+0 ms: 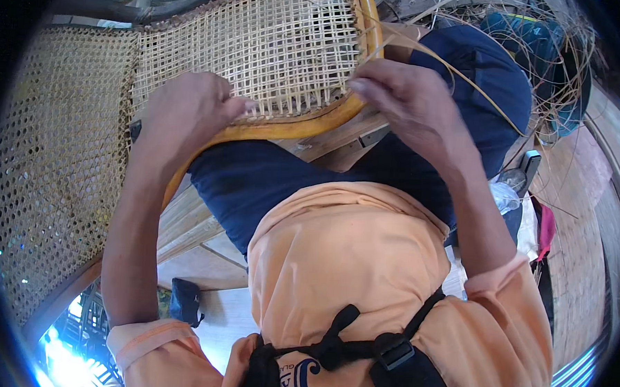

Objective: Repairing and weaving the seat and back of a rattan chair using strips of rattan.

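Wooden floor (577,222) — cane panel (281,54) under left hand (189,112).

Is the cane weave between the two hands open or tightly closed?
Open: square gaps show between the strands of the cane weave, inside the curved yellow frame.

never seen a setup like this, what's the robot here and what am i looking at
There's no robot: these are a person's bare hands. The one picture comes from a wide fisheye camera worn on the head, looking down, so straight edges bend near its rim. The left hand is over a woven cane panel with a curved yellow frame. The right hand is at the frame's corner; whether it pinches a strand is unclear. Loose strands lie tangled at upper right.
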### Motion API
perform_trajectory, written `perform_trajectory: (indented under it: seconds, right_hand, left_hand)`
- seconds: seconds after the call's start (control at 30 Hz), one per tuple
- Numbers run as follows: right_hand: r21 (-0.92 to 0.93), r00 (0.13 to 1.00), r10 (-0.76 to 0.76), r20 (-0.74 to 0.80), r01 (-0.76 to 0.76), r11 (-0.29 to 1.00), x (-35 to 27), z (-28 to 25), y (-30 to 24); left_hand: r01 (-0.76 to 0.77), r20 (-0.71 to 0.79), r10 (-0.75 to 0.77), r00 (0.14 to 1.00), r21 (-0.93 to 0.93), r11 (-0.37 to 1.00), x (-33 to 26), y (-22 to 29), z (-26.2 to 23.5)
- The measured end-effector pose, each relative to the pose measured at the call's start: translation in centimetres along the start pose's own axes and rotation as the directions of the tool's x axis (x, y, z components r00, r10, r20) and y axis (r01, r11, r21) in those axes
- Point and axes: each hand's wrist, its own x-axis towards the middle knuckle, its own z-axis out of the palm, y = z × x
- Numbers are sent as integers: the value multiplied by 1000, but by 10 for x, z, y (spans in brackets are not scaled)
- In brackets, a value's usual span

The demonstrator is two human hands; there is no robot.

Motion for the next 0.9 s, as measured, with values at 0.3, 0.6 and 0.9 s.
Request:
perform_trajectory:
  seconds: [0.3, 0.6, 0.9]
  right_hand:
    - [101, 972, 176, 157, -193, 976, 11, 11, 15]
    - [-80, 986, 83, 143, -72, 994, 21, 9, 22]
    - [-135, 964, 62, 260, -27, 991, 31, 10, 24]
  left_hand:
    - [-153, -215, 167, 962, 80, 985, 21, 42, 28]
    - [-258, -3, 264, 965, 198, 946, 34, 74, 16]
    - [-290, 3, 291, 957, 90, 953, 39, 69, 20]
